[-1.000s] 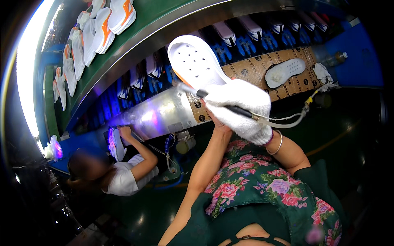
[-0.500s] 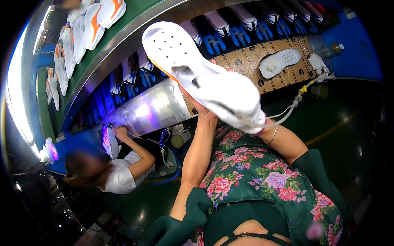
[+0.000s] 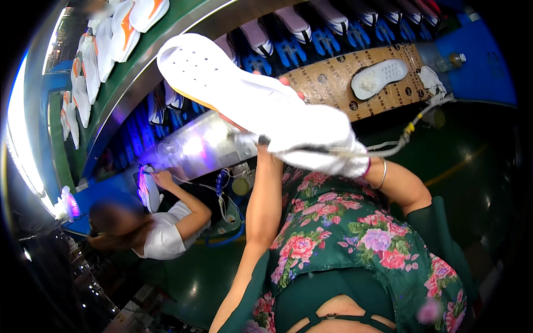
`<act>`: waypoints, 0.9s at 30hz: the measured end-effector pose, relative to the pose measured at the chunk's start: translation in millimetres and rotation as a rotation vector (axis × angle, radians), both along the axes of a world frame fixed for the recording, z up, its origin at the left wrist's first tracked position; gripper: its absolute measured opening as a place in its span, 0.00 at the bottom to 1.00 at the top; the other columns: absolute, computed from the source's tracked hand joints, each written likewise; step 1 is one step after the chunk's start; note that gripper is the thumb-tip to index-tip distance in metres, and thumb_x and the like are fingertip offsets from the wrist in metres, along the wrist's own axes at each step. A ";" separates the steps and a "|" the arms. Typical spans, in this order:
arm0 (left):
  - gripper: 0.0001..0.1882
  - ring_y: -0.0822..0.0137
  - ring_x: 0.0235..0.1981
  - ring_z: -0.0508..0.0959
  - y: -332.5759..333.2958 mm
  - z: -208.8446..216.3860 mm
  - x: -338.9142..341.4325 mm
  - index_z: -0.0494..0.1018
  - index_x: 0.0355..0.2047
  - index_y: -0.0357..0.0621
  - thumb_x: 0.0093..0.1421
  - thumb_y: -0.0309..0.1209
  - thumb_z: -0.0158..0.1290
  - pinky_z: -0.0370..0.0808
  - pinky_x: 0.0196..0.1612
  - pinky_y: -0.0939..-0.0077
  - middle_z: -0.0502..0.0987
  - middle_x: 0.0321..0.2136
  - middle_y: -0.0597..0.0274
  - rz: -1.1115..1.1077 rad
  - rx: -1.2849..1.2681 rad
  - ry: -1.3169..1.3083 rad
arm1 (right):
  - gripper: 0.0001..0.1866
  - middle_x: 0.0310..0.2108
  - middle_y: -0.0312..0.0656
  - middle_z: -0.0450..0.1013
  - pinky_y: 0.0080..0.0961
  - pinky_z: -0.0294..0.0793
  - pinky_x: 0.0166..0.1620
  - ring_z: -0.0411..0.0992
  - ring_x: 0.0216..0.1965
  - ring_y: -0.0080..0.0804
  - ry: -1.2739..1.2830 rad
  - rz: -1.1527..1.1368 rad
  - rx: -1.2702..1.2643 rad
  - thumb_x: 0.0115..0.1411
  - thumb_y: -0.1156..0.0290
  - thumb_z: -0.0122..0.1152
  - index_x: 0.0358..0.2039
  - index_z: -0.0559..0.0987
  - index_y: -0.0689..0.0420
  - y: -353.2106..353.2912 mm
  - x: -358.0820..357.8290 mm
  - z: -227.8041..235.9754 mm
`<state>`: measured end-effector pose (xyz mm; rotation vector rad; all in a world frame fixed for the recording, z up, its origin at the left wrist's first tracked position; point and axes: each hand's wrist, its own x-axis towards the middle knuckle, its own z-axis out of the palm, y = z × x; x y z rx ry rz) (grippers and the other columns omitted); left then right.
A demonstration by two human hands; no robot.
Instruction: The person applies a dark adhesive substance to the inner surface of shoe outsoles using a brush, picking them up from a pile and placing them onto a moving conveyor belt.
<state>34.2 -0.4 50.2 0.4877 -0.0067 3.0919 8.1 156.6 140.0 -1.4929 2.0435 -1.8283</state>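
Observation:
A white shoe sole (image 3: pixel 222 69) with small holes in its forefoot and an orange lower edge is held up in front of me. My left hand (image 3: pixel 285 81) is closed round it from beneath; fingertips show at the far edge, the palm is hidden. My right hand (image 3: pixel 319 130), in a white cloth glove, is closed round a thin brush (image 3: pixel 264 140) with a dark tip, joined to a pale hose (image 3: pixel 402 135). The brush tip is beside the sole's near edge, over my left wrist. The glove covers the sole's heel end.
Another white sole (image 3: pixel 383 77) lies on printed cardboard (image 3: pixel 327 83). A white cloth (image 3: pixel 432 79) and a clear bottle (image 3: pixel 452 61) are at right. Shoes (image 3: pixel 294 22) line a rack behind; orange-and-white soles (image 3: pixel 125 30) stand upper left. A co-worker (image 3: pixel 166 230) holds a shoe part at left.
The sole has shifted left in my left hand. The brush tip has moved from the sole's inner surface to beside its near edge.

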 end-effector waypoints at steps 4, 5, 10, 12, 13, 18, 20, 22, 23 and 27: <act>0.53 0.32 0.56 0.69 -4.9 9.3 -1.2 0.62 0.68 0.57 0.51 0.77 0.49 0.69 0.54 0.26 0.63 0.64 0.45 0.043 0.019 -0.190 | 0.16 0.41 0.39 0.81 0.36 0.77 0.49 0.80 0.42 0.39 0.131 -0.059 0.045 0.53 0.71 0.72 0.43 0.85 0.48 1.5 0.9 -15.5; 0.53 0.34 0.56 0.69 -8.8 2.6 -2.3 0.61 0.68 0.56 0.50 0.77 0.49 0.69 0.54 0.27 0.62 0.65 0.49 0.002 -0.085 -0.073 | 0.16 0.41 0.39 0.81 0.36 0.77 0.48 0.80 0.41 0.39 0.225 -0.042 0.046 0.53 0.71 0.72 0.44 0.85 0.48 0.1 6.8 -15.1; 0.55 0.37 0.56 0.68 -5.9 14.3 0.9 0.57 0.69 0.63 0.46 0.75 0.57 0.73 0.52 0.34 0.62 0.65 0.50 0.069 0.027 -0.053 | 0.09 0.31 0.39 0.82 0.33 0.79 0.40 0.81 0.35 0.38 -0.048 0.006 0.010 0.51 0.72 0.73 0.35 0.87 0.50 4.2 -5.0 5.2; 0.58 0.38 0.53 0.69 -9.1 13.3 2.7 0.54 0.70 0.59 0.45 0.74 0.58 0.75 0.50 0.37 0.62 0.64 0.49 -0.008 -0.004 -0.060 | 0.14 0.34 0.38 0.81 0.33 0.79 0.40 0.80 0.34 0.37 -0.020 -0.030 0.051 0.52 0.71 0.73 0.41 0.86 0.48 7.5 -8.6 -13.5; 0.59 0.38 0.51 0.69 -10.9 14.0 3.0 0.53 0.70 0.58 0.45 0.73 0.59 0.75 0.49 0.39 0.63 0.64 0.48 -0.044 -0.021 -0.059 | 0.16 0.35 0.37 0.81 0.33 0.79 0.40 0.80 0.34 0.37 0.068 -0.011 0.047 0.52 0.71 0.72 0.43 0.86 0.48 6.9 -9.4 -14.2; 0.66 0.38 0.48 0.69 -33.6 0.5 6.7 0.51 0.70 0.43 0.42 0.74 0.60 0.76 0.47 0.44 0.65 0.59 0.40 -0.151 -0.106 -0.066 | 0.12 0.34 0.37 0.82 0.30 0.79 0.40 0.80 0.34 0.35 -0.065 0.086 0.100 0.52 0.70 0.73 0.39 0.87 0.47 5.5 10.7 -11.3; 0.66 0.43 0.44 0.69 -35.7 7.3 7.7 0.54 0.69 0.46 0.39 0.77 0.60 0.71 0.45 0.50 0.67 0.53 0.42 -0.193 -0.128 -0.084 | 0.07 0.32 0.38 0.82 0.29 0.79 0.38 0.80 0.32 0.34 -0.067 -0.002 0.116 0.52 0.70 0.73 0.33 0.87 0.47 2.7 -2.4 -4.8; 0.68 0.46 0.42 0.70 -40.7 10.2 5.3 0.55 0.67 0.40 0.38 0.78 0.59 0.68 0.43 0.53 0.69 0.51 0.43 -0.224 -0.170 -0.087 | 0.12 0.38 0.38 0.82 0.30 0.78 0.40 0.80 0.36 0.35 0.046 0.061 0.071 0.53 0.71 0.72 0.40 0.86 0.48 6.7 -2.8 -16.6; 0.69 0.47 0.41 0.71 -43.8 10.3 0.6 0.56 0.66 0.36 0.37 0.79 0.58 0.68 0.42 0.53 0.69 0.52 0.44 -0.223 -0.199 -0.057 | 0.14 0.41 0.38 0.82 0.30 0.78 0.41 0.79 0.38 0.35 0.219 0.103 0.068 0.53 0.71 0.71 0.42 0.85 0.49 6.1 0.0 -18.9; 0.69 0.49 0.36 0.72 -45.8 20.1 -13.2 0.63 0.61 0.34 0.34 0.83 0.54 0.66 0.37 0.59 0.70 0.50 0.45 -0.200 -0.284 0.081 | 0.10 0.38 0.34 0.83 0.28 0.79 0.41 0.80 0.35 0.31 -0.220 0.218 0.112 0.53 0.71 0.72 0.38 0.87 0.48 12.3 14.4 -5.7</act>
